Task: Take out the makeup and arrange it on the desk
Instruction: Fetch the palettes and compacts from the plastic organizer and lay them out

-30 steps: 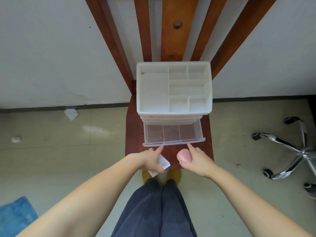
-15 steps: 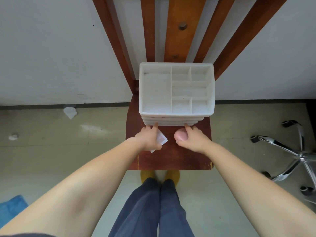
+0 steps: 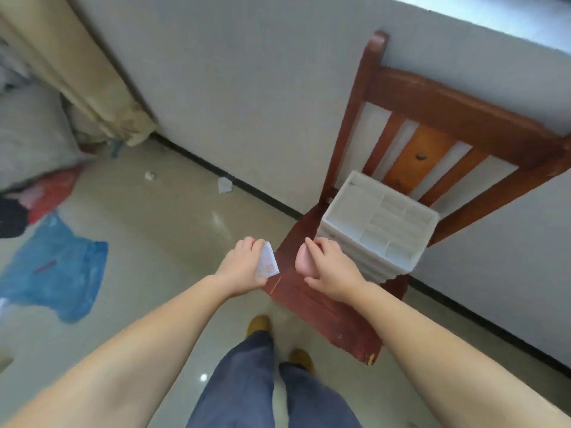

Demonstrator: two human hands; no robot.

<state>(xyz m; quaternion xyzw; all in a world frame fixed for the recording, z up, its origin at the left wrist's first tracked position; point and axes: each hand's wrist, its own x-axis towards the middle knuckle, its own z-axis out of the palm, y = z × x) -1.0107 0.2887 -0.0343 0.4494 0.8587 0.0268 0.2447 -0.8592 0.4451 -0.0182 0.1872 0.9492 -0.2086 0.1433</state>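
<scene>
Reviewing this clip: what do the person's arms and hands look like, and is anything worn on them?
Both arms are bare right up to the frame's edge: no sleeves show. The left hand and right hand wear no gloves, and no rings, watch or bracelets are visible.

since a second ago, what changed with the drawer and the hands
The clear bottom drawer of the white organizer was pushed shut, and both hands drew back from it as the view swung left. Unchanged: the left hand holds the small packet, the right hand the pink sponge; the organizer sits on the wooden chair.
</scene>
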